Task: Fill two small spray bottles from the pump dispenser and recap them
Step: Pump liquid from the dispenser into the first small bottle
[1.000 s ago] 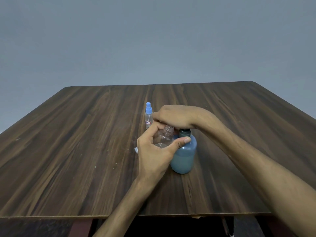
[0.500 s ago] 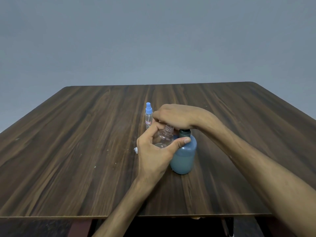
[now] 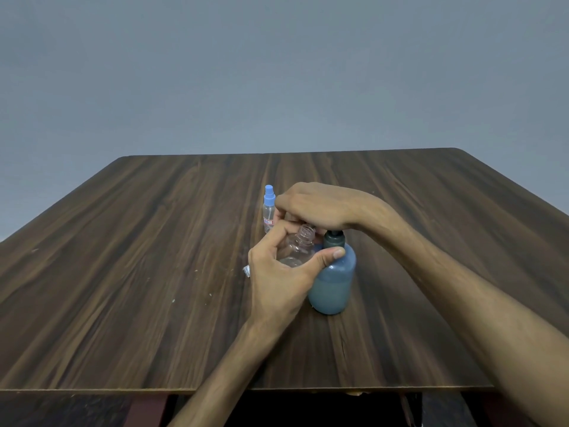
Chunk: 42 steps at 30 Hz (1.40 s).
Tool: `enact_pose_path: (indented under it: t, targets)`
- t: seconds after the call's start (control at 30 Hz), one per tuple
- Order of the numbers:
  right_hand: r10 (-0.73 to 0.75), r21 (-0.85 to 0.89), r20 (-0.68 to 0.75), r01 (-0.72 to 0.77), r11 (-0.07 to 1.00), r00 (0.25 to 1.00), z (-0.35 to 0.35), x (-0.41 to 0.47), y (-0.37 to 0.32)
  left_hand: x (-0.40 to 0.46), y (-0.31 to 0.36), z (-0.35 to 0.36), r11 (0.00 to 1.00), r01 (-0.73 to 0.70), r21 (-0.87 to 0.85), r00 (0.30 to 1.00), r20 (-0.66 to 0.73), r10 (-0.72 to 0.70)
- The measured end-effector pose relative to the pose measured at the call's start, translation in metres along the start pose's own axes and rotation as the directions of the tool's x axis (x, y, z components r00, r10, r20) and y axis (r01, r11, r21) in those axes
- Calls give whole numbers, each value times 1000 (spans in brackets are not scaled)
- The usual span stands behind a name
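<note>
Clear plastic is showing between the fingers of the left hand (image 3: 278,277), which is curling round an uncapped small bottle (image 3: 297,248), thumb tip resting against the shoulder of the pump dispenser (image 3: 332,282) just to its right. The bottle is tilting, its threaded open neck leaning up toward the right hand (image 3: 317,208). That right hand is lying over the dispenser's pump top with fingers bent downward; the nozzle itself is hidden beneath it, so whether liquid is running cannot be told.

The step in hand appears to be filling this first bottle. To do it well, the left hand should be keeping the neck directly under the spout, and the right should be pressing slowly and straight down, so the blue-grey dispenser is not tipping and nothing is spilling onto the counter (image 3: 123,272).

Just beyond the right hand's fingers, a second spray bottle (image 3: 268,211) with a blue cap is standing upright, close enough for a careless knuckle to knock it over. A small pale piece (image 3: 246,270), possibly the removed sprayer, is peeking out left of the left hand. Around both hands the counter is offering wide room, its edges lying well apart.
</note>
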State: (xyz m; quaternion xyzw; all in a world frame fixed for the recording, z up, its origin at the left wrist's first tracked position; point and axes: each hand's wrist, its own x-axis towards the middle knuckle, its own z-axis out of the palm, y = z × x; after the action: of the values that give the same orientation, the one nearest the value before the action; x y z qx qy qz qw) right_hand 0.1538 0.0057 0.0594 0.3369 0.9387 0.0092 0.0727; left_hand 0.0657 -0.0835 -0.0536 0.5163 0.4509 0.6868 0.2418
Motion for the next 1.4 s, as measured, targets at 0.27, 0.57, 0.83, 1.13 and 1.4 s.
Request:
enact_pose_path:
  t: [0.27,0.57,0.83,1.13,1.4]
  targets:
    - [179,391,14,-170,904,984,5,-2,-7,3,-3,0,1000,-7,-21,1000,5,7]
    - [206,559,-10,-165,812,979,-2,-12,-12,2,-2,1,1000,4,-7,1000,1,-4]
    - [191,537,-59,-130,834,980,-8,-15,-14,2,-2,-1,1000,-25,4,1000,-3,25]
    - [181,551,-59,-119,826,982,-5,-12,-11,2,-3,-1,1000,-21,-8,1000,8,21]
    - [207,593,-39,-144,792,978,0,-12,-10,3,-3,0,999,-41,6,999,3,41]
